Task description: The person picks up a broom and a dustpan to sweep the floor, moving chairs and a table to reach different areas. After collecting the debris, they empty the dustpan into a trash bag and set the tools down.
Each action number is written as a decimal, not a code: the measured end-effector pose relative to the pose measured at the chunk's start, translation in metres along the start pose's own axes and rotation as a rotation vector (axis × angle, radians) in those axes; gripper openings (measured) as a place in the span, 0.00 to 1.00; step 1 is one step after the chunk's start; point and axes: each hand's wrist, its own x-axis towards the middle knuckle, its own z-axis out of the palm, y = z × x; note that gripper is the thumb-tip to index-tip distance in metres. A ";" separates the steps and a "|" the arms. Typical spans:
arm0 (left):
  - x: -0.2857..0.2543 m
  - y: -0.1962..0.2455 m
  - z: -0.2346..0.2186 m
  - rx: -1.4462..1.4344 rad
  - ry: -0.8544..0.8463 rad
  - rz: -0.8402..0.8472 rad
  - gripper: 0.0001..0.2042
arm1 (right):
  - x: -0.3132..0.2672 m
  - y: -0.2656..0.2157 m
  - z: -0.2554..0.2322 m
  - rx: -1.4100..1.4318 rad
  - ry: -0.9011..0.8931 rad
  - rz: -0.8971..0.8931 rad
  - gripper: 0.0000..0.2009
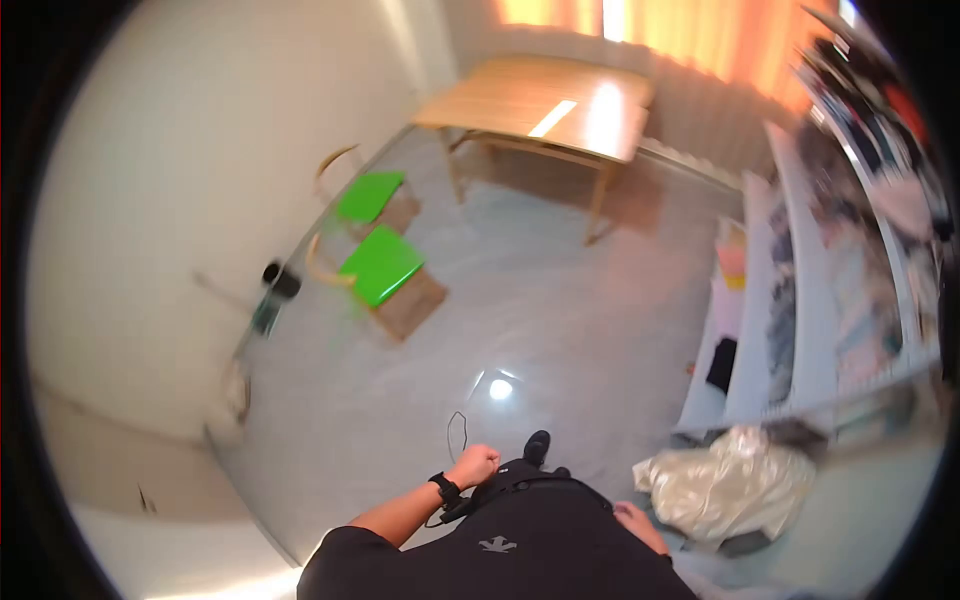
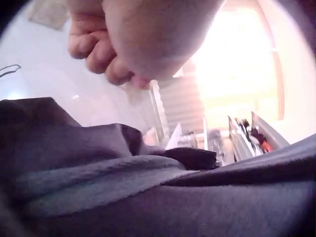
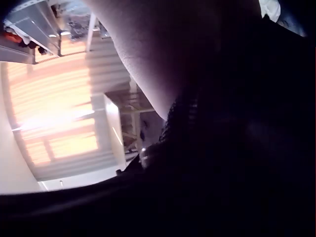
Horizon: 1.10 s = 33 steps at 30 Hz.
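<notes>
My left hand [image 1: 474,466] is held in front of my waist with a black watch [image 1: 445,488] on its wrist. In the left wrist view its fingers [image 2: 101,54] curl in toward the palm, and no object shows in them. A thin dark cord loop [image 1: 457,430] appears just beyond this hand, over the floor. Beside my right hip is my right hand [image 1: 637,522], partly covered by the black shirt [image 1: 560,550]. Dark cloth and shadow fill much of the right wrist view, where the right hand's fingers are hidden.
Two green-seated chairs [image 1: 383,266] stand along the left wall. A wooden table [image 1: 540,95] is at the back, before orange-lit curtains [image 1: 690,45]. White shelves [image 1: 800,290] with clothes line the right side; a shiny cream bundle [image 1: 735,490] lies near my right.
</notes>
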 end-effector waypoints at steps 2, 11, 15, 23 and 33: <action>-0.040 -0.048 0.000 -0.166 0.160 -0.042 0.07 | 0.070 0.027 0.032 -0.006 -0.189 -0.024 0.15; -0.141 -0.138 0.010 -0.458 0.443 -0.299 0.18 | 0.197 -0.016 0.118 -0.313 -0.558 -0.070 0.15; -0.169 -0.184 0.022 -0.673 0.596 -0.416 0.18 | 0.215 -0.076 0.155 -0.525 -0.606 -0.111 0.15; -0.221 -0.227 0.090 -0.900 0.704 -0.559 0.17 | 0.198 -0.191 0.227 -0.609 -0.732 0.422 0.17; -0.239 -0.387 0.120 -1.115 1.169 -0.694 0.15 | 0.210 -0.310 0.404 -1.237 -0.969 0.061 0.14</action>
